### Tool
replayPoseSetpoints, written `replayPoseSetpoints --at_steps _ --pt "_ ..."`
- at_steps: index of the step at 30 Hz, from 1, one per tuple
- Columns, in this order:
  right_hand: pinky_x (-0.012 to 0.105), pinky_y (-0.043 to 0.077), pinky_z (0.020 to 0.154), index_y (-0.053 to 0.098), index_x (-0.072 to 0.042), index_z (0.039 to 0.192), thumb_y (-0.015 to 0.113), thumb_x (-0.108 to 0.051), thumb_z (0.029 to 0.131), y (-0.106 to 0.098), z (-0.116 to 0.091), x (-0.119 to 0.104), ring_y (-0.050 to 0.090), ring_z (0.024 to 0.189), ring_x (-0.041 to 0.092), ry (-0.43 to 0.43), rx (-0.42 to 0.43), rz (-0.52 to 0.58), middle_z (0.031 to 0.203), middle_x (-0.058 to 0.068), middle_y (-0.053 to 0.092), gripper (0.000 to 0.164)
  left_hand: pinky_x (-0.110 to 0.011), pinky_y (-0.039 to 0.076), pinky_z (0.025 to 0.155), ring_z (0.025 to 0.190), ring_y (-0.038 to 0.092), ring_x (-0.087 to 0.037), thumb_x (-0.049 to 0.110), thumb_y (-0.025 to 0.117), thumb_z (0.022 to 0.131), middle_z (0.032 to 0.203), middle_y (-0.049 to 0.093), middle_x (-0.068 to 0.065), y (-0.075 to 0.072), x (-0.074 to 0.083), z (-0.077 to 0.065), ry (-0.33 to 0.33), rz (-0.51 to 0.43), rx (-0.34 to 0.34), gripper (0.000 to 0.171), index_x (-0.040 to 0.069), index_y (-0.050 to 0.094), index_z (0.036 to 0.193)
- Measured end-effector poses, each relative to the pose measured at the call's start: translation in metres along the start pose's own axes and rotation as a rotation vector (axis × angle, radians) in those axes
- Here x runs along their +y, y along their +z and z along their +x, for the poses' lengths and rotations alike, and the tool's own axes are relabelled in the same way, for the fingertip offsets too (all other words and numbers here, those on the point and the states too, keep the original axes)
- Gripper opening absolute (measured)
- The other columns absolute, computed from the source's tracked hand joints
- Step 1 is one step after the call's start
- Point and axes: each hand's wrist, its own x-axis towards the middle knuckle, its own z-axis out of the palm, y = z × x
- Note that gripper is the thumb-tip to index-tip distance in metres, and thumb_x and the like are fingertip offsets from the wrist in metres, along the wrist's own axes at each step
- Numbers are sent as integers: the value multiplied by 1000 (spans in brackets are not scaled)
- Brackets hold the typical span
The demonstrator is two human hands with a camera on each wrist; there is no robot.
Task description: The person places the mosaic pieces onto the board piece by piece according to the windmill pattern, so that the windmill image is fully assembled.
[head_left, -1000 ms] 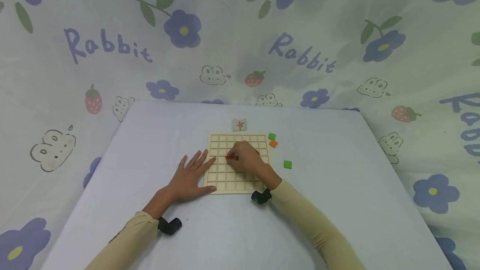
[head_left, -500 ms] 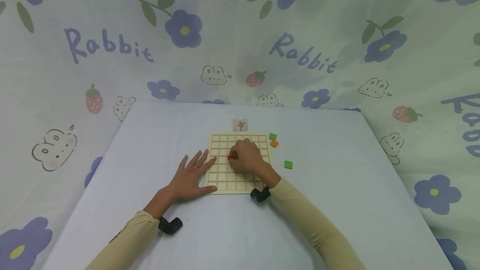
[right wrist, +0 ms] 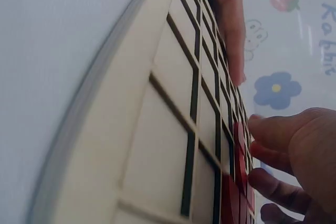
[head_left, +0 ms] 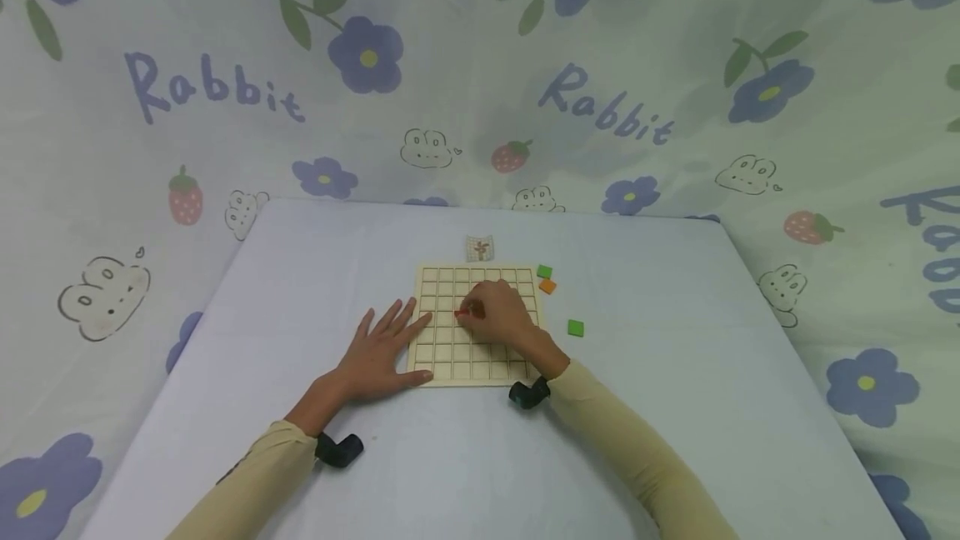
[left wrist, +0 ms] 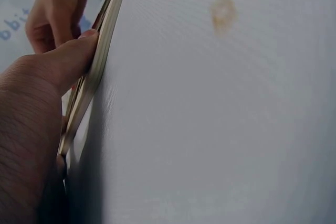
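A pale wooden grid board [head_left: 442, 372] lies flat on the white table. My left hand [head_left: 377, 363] rests on its left edge with fingers spread; in the left wrist view the thumb [left wrist: 71, 59] lies over the near rim. Above the middle of the grid, my right hand [head_left: 497, 315] has curled fingers and pinches a small red tile [head_left: 460, 314]. In the right wrist view, red tiles [right wrist: 231, 198] show on the grid by the fingertips [right wrist: 262, 179]. Part of the grid is hidden under the right hand.
To the right of the board lie two green tiles, one by its corner [head_left: 544, 272] and one farther out [head_left: 575, 328], plus an orange tile [head_left: 548, 286]. A small card with a brown gridded pattern [head_left: 480, 248] lies behind the board. Patterned cloth [head_left: 465, 65] hangs behind the table.
My right hand has shifted slightly to the right at the same part of the grid, with the red tile still at its fingertips. The left hand has stayed in place.
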Motion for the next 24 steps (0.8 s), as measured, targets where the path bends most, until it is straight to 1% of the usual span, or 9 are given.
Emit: replayPoseSetpoints --at_steps 3,5,7,8,12,16,18,22,24 --pt "31 41 70 78 -16 91 76 -29 87 -4 -5 12 51 68 9 -22 59 32 77 -8 62 14 -65 5 110 148 10 -35 74 54 85 162 16 -13 -1 0 0 -4 -1 -10 94 19 29 157" --pt "34 41 73 78 -15 92 77 -27 87 -8 -8 20 51 70 11 -17 82 45 79 -6 64 13 -64 4 111 148 9 -34 75 53 85 163 15 -12 -1 1 0 -9 -1 -16 94 20 28 157" --pt "36 41 75 78 -13 92 78 -25 86 -15 -11 29 54 73 12 7 92 55 79 -4 66 13 -64 4 111 148 9 -33 75 52 85 163 14 -12 -3 2 0 -12 2 -17 94 20 28 157" --pt "36 43 74 78 -13 93 79 -25 86 -18 -13 34 55 74 13 25 93 57 80 -4 66 15 -64 4 111 148 9 -33 75 52 85 163 14 -12 -3 2 0 -13 1 -18 94 20 27 157" --pt "36 45 73 79 -12 96 80 -26 84 -28 -20 54 56 82 17 144 120 59 85 -2 67 19 -64 4 111 148 10 -35 74 52 85 162 15 -13 -5 3 0 -13 8 -19 94 18 28 157" --pt "40 45 72 78 -12 102 79 -30 84 -36 -25 73 55 84 22 213 132 7 89 3 67 25 -64 5 111 148 10 -35 74 52 85 162 15 -13 -5 2 0 -17 15 -21 95 18 28 157" --pt "43 44 72 77 -11 104 78 -28 85 -41 -27 81 55 86 26 241 144 3 93 7 67 26 -64 4 111 148 9 -34 74 52 85 163 14 -13 -4 1 0 -19 14 -23 95 19 27 157" --pt "47 44 76 74 -9 111 73 -27 89 -47 -30 97 53 92 32 356 179 0 103 13 65 29 -64 3 111 148 8 -33 75 52 85 163 14 -12 -2 1 -1 -18 8 -22 95 19 27 157" --pt "48 44 78 72 -8 115 71 -27 90 -49 -31 105 53 95 34 401 180 -17 106 14 64 31 -63 3 111 149 7 -32 76 51 85 163 13 -11 -1 1 -1 -18 12 -23 95 20 26 158"
